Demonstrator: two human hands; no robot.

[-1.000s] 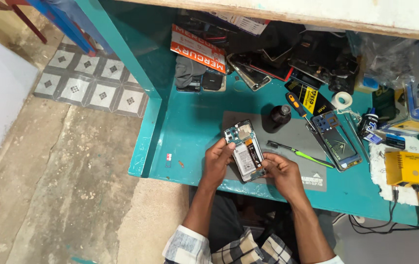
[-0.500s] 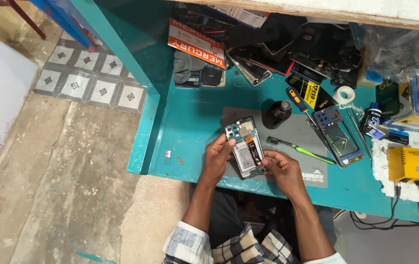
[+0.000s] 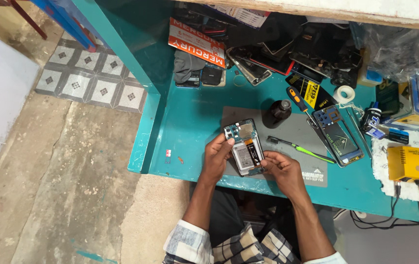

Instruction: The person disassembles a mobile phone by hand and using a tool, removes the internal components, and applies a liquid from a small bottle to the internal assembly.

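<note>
Opened phone (image 3: 245,148) held over the grey mat (image 3: 295,132), back cover off, battery and boards showing. Left hand (image 3: 218,159) clamped on its left edge, fingertips curled over the top corner at 10 o'clock. Right hand (image 3: 282,168) closed on the lower right corner at 5 o'clock, thumb and fingers pinching the frame. Phone tilted slightly, top end toward 11 o'clock, sitting between both hands near the front edge of the teal bench (image 3: 190,122).

At 3 o'clock from the phone, just beside it: green-handled brush (image 3: 300,147) lying on the mat, bristles pointing back toward the phone. At 1 o'clock, small dark bottle (image 3: 281,110) upright on the mat. Farther right at 3 o'clock, a second phone frame (image 3: 339,134), half off the mat, lying flat. Screwdriver (image 3: 297,100) with orange-and-blue handle at 1 o'clock, beyond the bottle. Tape roll (image 3: 344,93) at 2 o'clock, well apart. Yellow box (image 3: 408,164) far right at 3 o'clock, on a white cloth (image 3: 383,161), cable trailing off the bench edge. Heap of dark phone parts (image 3: 292,54) along the back at 12 o'clock. Checked sleeves (image 3: 190,244) at 6 o'clock.
</note>
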